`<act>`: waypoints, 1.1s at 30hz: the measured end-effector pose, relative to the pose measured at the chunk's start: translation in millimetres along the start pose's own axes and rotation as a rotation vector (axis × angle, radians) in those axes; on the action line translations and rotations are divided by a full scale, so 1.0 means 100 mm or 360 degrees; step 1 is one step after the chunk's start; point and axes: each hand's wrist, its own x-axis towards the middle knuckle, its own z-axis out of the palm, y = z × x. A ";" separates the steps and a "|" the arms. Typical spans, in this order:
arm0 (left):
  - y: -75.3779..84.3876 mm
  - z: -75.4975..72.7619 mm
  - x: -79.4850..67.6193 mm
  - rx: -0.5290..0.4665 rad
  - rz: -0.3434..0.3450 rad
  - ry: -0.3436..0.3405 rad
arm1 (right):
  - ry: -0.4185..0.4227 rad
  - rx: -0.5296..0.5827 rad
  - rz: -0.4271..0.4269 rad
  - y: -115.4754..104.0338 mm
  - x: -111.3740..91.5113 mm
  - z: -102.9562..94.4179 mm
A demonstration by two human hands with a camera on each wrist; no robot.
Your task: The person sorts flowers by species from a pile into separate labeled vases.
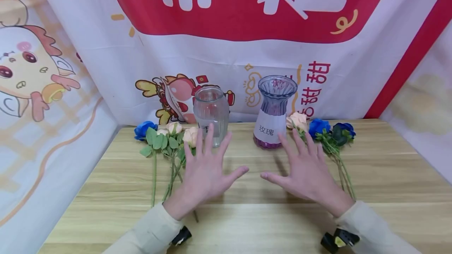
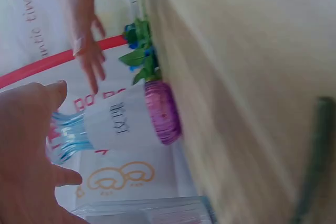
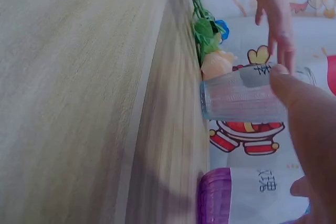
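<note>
Both hands hover over the table with fingers spread, holding nothing. In the head view my left hand (image 1: 205, 175) is in front of a clear glass vase (image 1: 217, 117) with a white label, partly hidden by its fingertips. My right hand (image 1: 307, 173) is in front of a blue-and-purple glass vase (image 1: 270, 124), which also bears a white label with writing. Left of the clear vase lie artificial roses: a blue rose (image 1: 144, 129) and several pale peach roses (image 1: 174, 128). Right of the purple vase lie a peach rose (image 1: 297, 121) and blue roses (image 1: 319, 127).
The wooden table (image 1: 243, 222) ends at the back against a printed white-and-red cloth (image 1: 226, 58). Another cloth (image 1: 53, 156) hangs along the left side. Green stems (image 1: 154, 179) point toward the table's front edge. Black wrist cameras (image 1: 181, 236) sit by the sleeves.
</note>
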 end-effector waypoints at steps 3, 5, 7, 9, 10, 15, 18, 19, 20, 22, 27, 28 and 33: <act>0.02 -0.09 0.06 -0.0039 0.0046 0.0103 | 0.0062 0.0092 0.0010 0.06 -0.01 -0.01; 0.04 -0.16 0.12 -0.0093 0.0096 0.0171 | 0.0099 0.0197 0.0029 0.11 -0.03 -0.04; 0.06 -0.24 0.19 -0.0164 0.0158 0.0245 | 0.0122 0.0344 0.0065 0.16 -0.05 -0.07; 0.08 -0.31 0.28 -0.0269 0.0228 0.0330 | 0.0141 0.0499 0.0110 0.23 -0.07 -0.11; 0.10 -0.34 0.34 -0.0329 0.0262 0.0377 | 0.0140 0.0583 0.0144 0.27 -0.08 -0.12; 0.19 -0.43 0.64 -0.0711 0.0438 0.0544 | 0.0180 0.0975 0.0330 0.48 -0.13 -0.20; 0.27 -0.45 0.83 -0.0940 0.0521 0.0566 | 0.0227 0.1205 0.0435 0.67 -0.16 -0.22; 0.31 -0.45 0.89 -0.1023 0.0531 0.0545 | 0.0253 0.1349 0.0477 0.73 -0.17 -0.22; 0.34 -0.46 0.94 -0.1091 0.0531 0.0521 | 0.0278 0.1512 0.0520 0.79 -0.18 -0.23; 0.42 -0.46 1.05 -0.1199 0.0510 0.0480 | 0.0336 0.1859 0.0548 0.91 -0.21 -0.25; 0.59 -0.44 1.28 -0.1375 0.0382 0.0388 | 0.0368 0.2725 0.0485 1.17 -0.25 -0.34; 0.61 -0.44 1.32 -0.1401 0.0349 0.0375 | 0.0342 0.2835 0.0464 1.23 -0.26 -0.36; 0.72 -0.41 1.48 -0.1465 0.0173 0.0271 | 0.0117 0.3099 0.0421 1.46 -0.29 -0.41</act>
